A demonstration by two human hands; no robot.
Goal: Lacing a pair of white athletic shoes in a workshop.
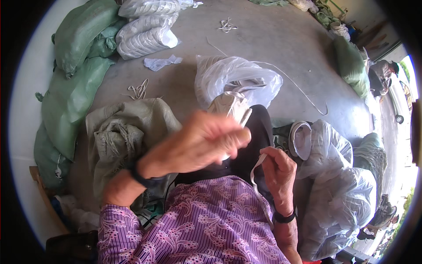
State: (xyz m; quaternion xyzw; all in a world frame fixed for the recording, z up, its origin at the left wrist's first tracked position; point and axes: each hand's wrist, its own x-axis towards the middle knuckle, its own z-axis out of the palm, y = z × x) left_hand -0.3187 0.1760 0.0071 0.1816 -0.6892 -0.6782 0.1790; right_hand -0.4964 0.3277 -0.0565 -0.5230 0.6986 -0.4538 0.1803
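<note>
A pale beige-white shoe (229, 104) lies at my lap, its lower part hidden behind my left hand (206, 138). That hand crosses in front of it, smeared by motion, with thumb and fingers drawn together; what they hold, if anything, I cannot make out. To the right, my right hand (280, 166) pinches a flat white shoelace (253, 174) between thumb and forefinger. The lace hangs from the fingertips down along my patterned purple top. Just beyond the shoe, an opened clear plastic bag (211, 81) holds more pale pieces.
Green sacks (72, 105) are piled along the left wall, beside plastic-wrapped stacks of pale shoe parts (147, 39). A rough beige sack (127, 119) sits left of my lap. Filled plastic bags (340, 202) stand at right. Loose laces (140, 89) and a plastic scrap (161, 63) lie on the floor.
</note>
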